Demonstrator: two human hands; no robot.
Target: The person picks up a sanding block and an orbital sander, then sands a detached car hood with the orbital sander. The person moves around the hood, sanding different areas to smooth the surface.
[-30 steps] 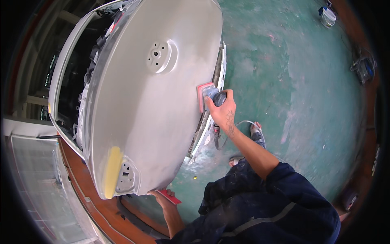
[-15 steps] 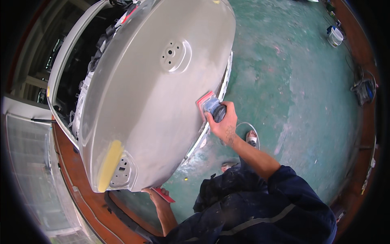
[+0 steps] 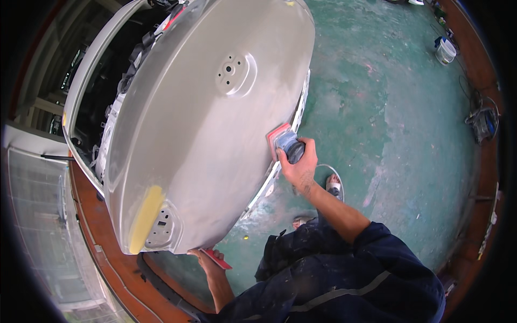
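Note:
My right hand (image 3: 302, 168) is closed round a hand-held sander (image 3: 285, 144) with a blue-grey body, a black round top and a red-edged pad. The pad rests on the right edge of a grey car trunk lid (image 3: 210, 145). A round recess with several holes shows in the upper part of the lid, and a yellow filler patch (image 3: 145, 220) lies at its lower left. My left hand (image 3: 207, 260) is at the lid's bottom edge, with a flat red pad (image 3: 218, 259) held in its fingers; the fingertips are partly hidden.
A pale hose (image 3: 342, 185) curves beside my feet on the green floor (image 3: 344, 107). Farther off at the right stand a white bucket (image 3: 445, 51) and a dark machine with a cable (image 3: 483, 124). The car body (image 3: 86, 81) fills the upper left, near a glazed panel (image 3: 48, 215).
The sander in my right hand has shifted slightly right and down along the lid's edge. The view has shifted slightly too. My left hand stays at the bottom edge with the red pad.

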